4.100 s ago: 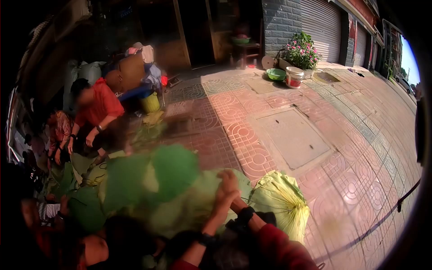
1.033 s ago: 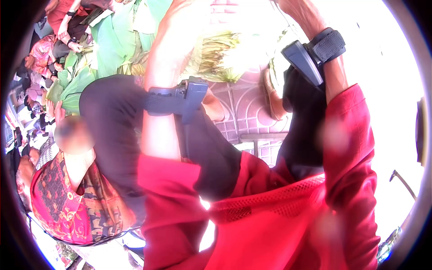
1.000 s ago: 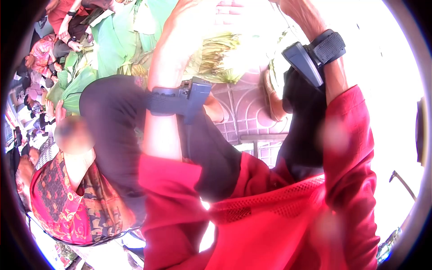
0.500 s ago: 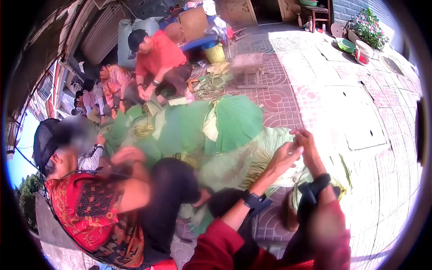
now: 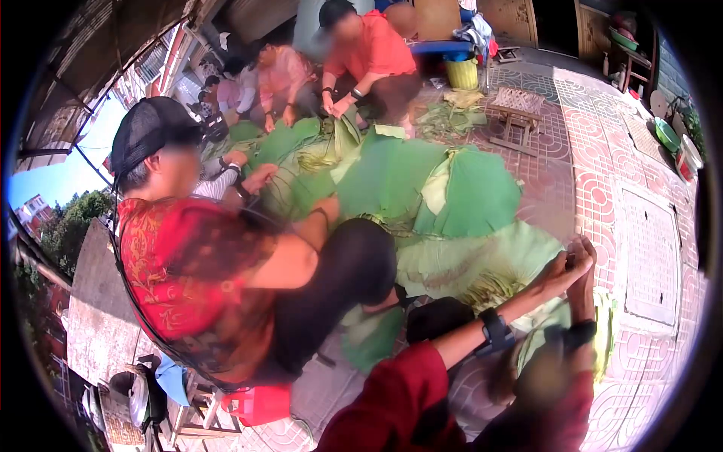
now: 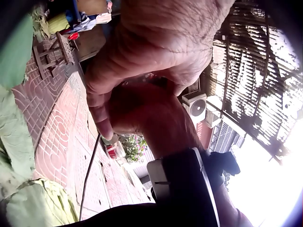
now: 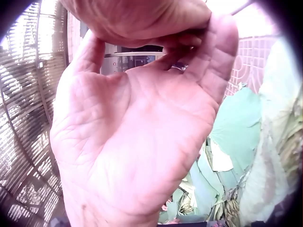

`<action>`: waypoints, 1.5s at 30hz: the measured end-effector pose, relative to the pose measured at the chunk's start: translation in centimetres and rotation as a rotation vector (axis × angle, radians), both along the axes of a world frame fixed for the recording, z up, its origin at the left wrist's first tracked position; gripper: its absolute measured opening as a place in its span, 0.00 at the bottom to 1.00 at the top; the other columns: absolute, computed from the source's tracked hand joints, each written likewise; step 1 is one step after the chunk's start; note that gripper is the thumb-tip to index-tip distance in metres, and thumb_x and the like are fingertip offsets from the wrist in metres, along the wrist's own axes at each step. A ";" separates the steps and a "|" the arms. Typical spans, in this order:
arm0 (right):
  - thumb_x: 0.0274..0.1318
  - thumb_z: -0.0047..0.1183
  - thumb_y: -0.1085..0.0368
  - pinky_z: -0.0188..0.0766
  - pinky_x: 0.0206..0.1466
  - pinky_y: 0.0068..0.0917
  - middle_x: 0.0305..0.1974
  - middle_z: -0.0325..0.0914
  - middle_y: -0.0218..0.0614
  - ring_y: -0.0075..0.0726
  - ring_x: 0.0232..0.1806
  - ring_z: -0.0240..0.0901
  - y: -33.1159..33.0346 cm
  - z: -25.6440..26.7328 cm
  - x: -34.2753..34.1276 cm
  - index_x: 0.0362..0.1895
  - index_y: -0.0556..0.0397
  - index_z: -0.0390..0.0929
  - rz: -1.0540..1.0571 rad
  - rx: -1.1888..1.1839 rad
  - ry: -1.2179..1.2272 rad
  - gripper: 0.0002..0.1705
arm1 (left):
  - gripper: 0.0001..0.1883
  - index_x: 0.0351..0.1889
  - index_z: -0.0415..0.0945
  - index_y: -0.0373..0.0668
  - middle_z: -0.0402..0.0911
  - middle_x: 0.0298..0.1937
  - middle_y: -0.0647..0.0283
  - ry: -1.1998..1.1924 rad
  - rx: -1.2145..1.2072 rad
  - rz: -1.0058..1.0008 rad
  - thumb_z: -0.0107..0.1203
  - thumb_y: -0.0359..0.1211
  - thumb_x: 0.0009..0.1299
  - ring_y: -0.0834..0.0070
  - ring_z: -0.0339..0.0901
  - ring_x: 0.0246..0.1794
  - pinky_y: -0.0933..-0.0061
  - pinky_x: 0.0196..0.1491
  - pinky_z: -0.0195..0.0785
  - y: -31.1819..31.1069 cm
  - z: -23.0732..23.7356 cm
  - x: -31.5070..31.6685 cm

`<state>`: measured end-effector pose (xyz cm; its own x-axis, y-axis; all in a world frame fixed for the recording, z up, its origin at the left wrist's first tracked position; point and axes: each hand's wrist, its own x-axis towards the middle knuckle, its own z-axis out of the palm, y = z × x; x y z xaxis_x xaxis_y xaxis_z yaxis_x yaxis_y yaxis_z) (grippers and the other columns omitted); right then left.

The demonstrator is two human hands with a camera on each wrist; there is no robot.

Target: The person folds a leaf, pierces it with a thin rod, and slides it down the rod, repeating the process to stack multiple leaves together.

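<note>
In the head view my left hand (image 5: 553,273) and right hand (image 5: 582,295) meet at the fingers, raised over the tiled floor. The left wrist view has my left hand (image 6: 163,45) arched over the shaded right hand (image 6: 130,109), fingers loosely bent. My right palm (image 7: 139,142) faces the right wrist camera, its fingers lightly curved and their ends partly behind the left hand. No object shows in either hand. Large green lotus leaves (image 5: 482,192) lie spread in front of my knees, with a paler, pleated bunch of leaves (image 5: 497,275) nearest my hands.
On my left a person in a patterned red top (image 5: 188,290) sits by the leaves, and several others (image 5: 376,56) sit beyond. A low wooden stool (image 5: 516,109) and yellow bucket (image 5: 463,74) stand ahead; a wooden table (image 5: 102,316) is at left.
Over the last half second the head view has turned left, so my joined hands sit farther right. The person on my left has lowered an arm to the leaves. One second ago my hands were partly out of frame.
</note>
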<state>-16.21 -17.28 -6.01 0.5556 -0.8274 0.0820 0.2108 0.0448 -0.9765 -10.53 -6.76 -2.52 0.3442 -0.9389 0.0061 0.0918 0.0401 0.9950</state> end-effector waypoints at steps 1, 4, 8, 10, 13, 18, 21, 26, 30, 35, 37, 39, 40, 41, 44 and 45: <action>0.62 0.41 0.62 0.51 0.20 0.16 0.21 0.58 0.20 0.15 0.18 0.53 -0.3 -0.4 0.0 0.39 0.54 0.72 0.012 0.000 -0.013 0.11 | 0.44 0.54 0.61 0.31 0.72 0.38 0.56 0.013 0.001 0.014 0.50 0.65 0.61 0.73 0.70 0.32 0.71 0.28 0.67 -0.1 -0.1 0.0; 0.62 0.41 0.62 0.52 0.20 0.17 0.22 0.60 0.22 0.17 0.19 0.54 -0.1 -1.5 0.3 0.39 0.53 0.72 -0.028 0.143 -0.001 0.10 | 0.50 0.60 0.54 0.27 0.69 0.50 0.49 0.013 0.018 -0.143 0.47 0.66 0.61 0.66 0.72 0.48 0.71 0.36 0.72 1.2 1.9 0.4; 0.59 0.42 0.65 0.54 0.20 0.22 0.17 0.63 0.24 0.18 0.19 0.57 0.6 1.2 0.1 0.34 0.55 0.77 -0.199 -0.125 0.236 0.11 | 0.46 0.63 0.52 0.27 0.67 0.56 0.47 -0.083 0.047 -0.177 0.55 0.57 0.62 0.63 0.71 0.54 0.68 0.42 0.74 0.5 0.7 -0.1; 0.56 0.42 0.65 0.56 0.23 0.23 0.18 0.66 0.27 0.20 0.20 0.60 1.1 1.3 0.1 0.33 0.54 0.79 -0.220 -0.073 0.199 0.12 | 0.46 0.65 0.50 0.28 0.68 0.56 0.48 -0.138 0.078 -0.209 0.55 0.55 0.62 0.64 0.71 0.54 0.69 0.44 0.73 1.1 1.6 -0.2; 0.53 0.41 0.66 0.62 0.27 0.31 0.19 0.71 0.35 0.31 0.21 0.66 0.8 0.4 0.0 0.31 0.54 0.79 -0.256 -0.147 0.271 0.12 | 0.47 0.65 0.49 0.29 0.69 0.54 0.48 -0.222 0.146 -0.256 0.55 0.56 0.62 0.64 0.76 0.43 0.71 0.37 0.73 1.9 3.2 -0.1; 0.54 0.40 0.63 0.67 0.30 0.32 0.20 0.74 0.37 0.34 0.23 0.71 1.5 0.4 -0.3 0.34 0.52 0.78 -0.276 -0.106 0.353 0.14 | 0.47 0.67 0.47 0.30 0.68 0.55 0.49 -0.193 0.056 -0.253 0.55 0.55 0.64 0.66 0.75 0.44 0.71 0.37 0.73 2.0 2.3 -0.7; 0.58 0.40 0.65 0.63 0.25 0.26 0.20 0.73 0.33 0.27 0.20 0.67 1.9 1.2 -0.4 0.34 0.56 0.78 -0.259 -0.056 0.286 0.14 | 0.42 0.67 0.51 0.34 0.70 0.52 0.58 -0.226 0.038 -0.225 0.54 0.53 0.66 0.76 0.75 0.39 0.75 0.38 0.72 2.0 2.0 -1.0; 0.59 0.38 0.67 0.60 0.23 0.23 0.20 0.72 0.32 0.24 0.20 0.64 1.8 1.4 -0.3 0.33 0.59 0.76 -0.244 -0.048 0.204 0.13 | 0.42 0.67 0.51 0.32 0.70 0.53 0.58 -0.221 0.081 -0.281 0.54 0.53 0.67 0.77 0.74 0.39 0.77 0.37 0.73 1.8 1.7 -0.3; 0.57 0.38 0.63 0.65 0.27 0.31 0.21 0.73 0.35 0.31 0.22 0.69 1.8 1.8 -0.4 0.38 0.57 0.76 -0.204 0.007 0.218 0.15 | 0.42 0.66 0.53 0.30 0.70 0.54 0.56 -0.205 0.065 -0.274 0.54 0.53 0.67 0.77 0.75 0.39 0.77 0.37 0.73 1.6 1.9 -0.4; 0.57 0.38 0.64 0.64 0.29 0.30 0.20 0.74 0.34 0.30 0.22 0.69 1.9 1.7 -0.2 0.37 0.56 0.76 -0.233 -0.035 0.251 0.14 | 0.44 0.64 0.55 0.28 0.71 0.54 0.52 -0.208 0.104 -0.323 0.52 0.58 0.64 0.73 0.76 0.41 0.75 0.37 0.74 1.7 2.7 -0.1; 0.57 0.37 0.64 0.64 0.30 0.30 0.20 0.74 0.34 0.31 0.23 0.69 2.3 2.4 -0.2 0.37 0.55 0.76 -0.243 -0.023 0.275 0.14 | 0.43 0.64 0.56 0.29 0.69 0.56 0.53 -0.204 0.133 -0.349 0.51 0.57 0.66 0.73 0.75 0.44 0.75 0.38 0.75 1.8 2.9 -0.1; 0.57 0.37 0.64 0.64 0.30 0.30 0.20 0.74 0.34 0.31 0.23 0.69 2.2 2.0 0.1 0.36 0.55 0.76 -0.231 -0.004 0.251 0.14 | 0.43 0.64 0.56 0.29 0.70 0.56 0.53 -0.190 0.135 -0.332 0.50 0.58 0.66 0.72 0.75 0.45 0.73 0.38 0.75 2.0 3.1 -0.2; 0.57 0.37 0.64 0.64 0.30 0.30 0.20 0.74 0.34 0.31 0.23 0.69 2.1 1.8 0.2 0.36 0.55 0.76 -0.224 0.005 0.240 0.14 | 0.44 0.63 0.56 0.28 0.71 0.53 0.52 -0.176 0.128 -0.319 0.51 0.59 0.65 0.71 0.76 0.44 0.73 0.37 0.76 2.1 3.0 -0.3; 0.57 0.37 0.64 0.64 0.30 0.30 0.19 0.74 0.34 0.30 0.23 0.69 2.1 1.5 0.3 0.35 0.55 0.76 -0.231 -0.017 0.231 0.14 | 0.44 0.62 0.57 0.27 0.72 0.51 0.51 -0.161 0.121 -0.306 0.51 0.59 0.65 0.70 0.76 0.43 0.72 0.35 0.76 2.1 2.8 -0.3; 0.58 0.37 0.63 0.63 0.30 0.30 0.19 0.74 0.34 0.30 0.23 0.69 2.5 1.5 0.6 0.35 0.55 0.75 -0.238 -0.060 0.204 0.14 | 0.43 0.62 0.57 0.27 0.72 0.52 0.52 -0.152 0.145 -0.310 0.50 0.59 0.66 0.70 0.76 0.44 0.72 0.37 0.76 2.4 3.0 -0.2; 0.58 0.37 0.63 0.63 0.30 0.30 0.19 0.74 0.34 0.30 0.23 0.68 2.6 1.5 0.7 0.35 0.55 0.75 -0.227 -0.060 0.198 0.14 | 0.43 0.62 0.58 0.27 0.71 0.53 0.53 -0.153 0.161 -0.317 0.49 0.59 0.67 0.70 0.76 0.46 0.73 0.39 0.76 2.5 3.1 -0.2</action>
<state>-15.50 -14.71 -4.55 0.3668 -0.9293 0.0431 0.0140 -0.0408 -0.9991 -10.69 -4.27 0.56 0.0435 -0.9917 -0.1207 -0.0753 -0.1238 0.9894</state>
